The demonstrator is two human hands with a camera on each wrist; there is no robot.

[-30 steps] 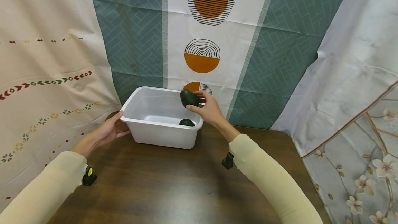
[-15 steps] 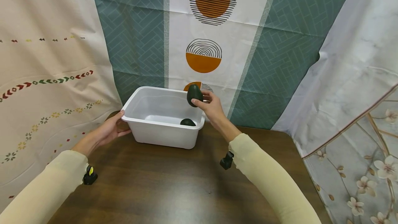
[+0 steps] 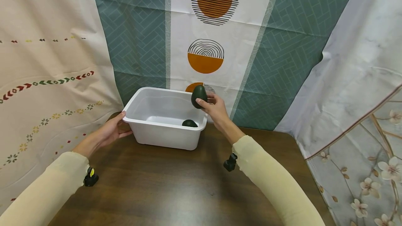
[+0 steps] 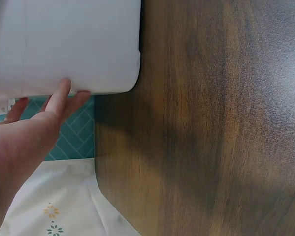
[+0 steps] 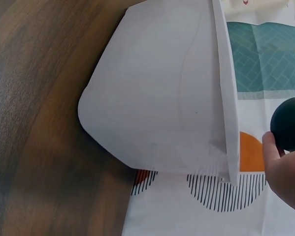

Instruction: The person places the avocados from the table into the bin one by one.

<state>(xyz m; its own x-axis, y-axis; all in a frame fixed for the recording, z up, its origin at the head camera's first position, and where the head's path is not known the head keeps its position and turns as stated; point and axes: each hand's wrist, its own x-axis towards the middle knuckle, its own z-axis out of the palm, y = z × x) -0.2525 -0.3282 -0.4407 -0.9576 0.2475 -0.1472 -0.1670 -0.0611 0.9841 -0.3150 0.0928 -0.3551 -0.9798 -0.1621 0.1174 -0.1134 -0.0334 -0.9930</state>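
Note:
In the head view my right hand [image 3: 216,109] holds a dark green avocado [image 3: 199,97] between thumb and fingers, above the right end of a white plastic tub [image 3: 163,137]. The avocado stands with its narrow end up. A second avocado [image 3: 190,123] lies inside the tub near its right front corner, partly hidden by the front wall. My left hand [image 3: 108,130] grips the tub's left end, thumb at the rim and fingers against the outer wall. In the left wrist view those fingers [image 4: 63,98] touch the tub's side. The right wrist view catches the held avocado [image 5: 290,123] at its edge.
The tub stands at the back left of a dark brown wooden table [image 3: 176,184]. Behind it hangs a green and white patterned cloth [image 3: 138,44]. A cream cloth [image 3: 56,62] borders the left side, and a floral cloth [image 3: 361,149] the right.
My right hand has drawn the avocado slightly to the right, and the avocado has turned from tilted to upright. The left hand and the tub keep their places.

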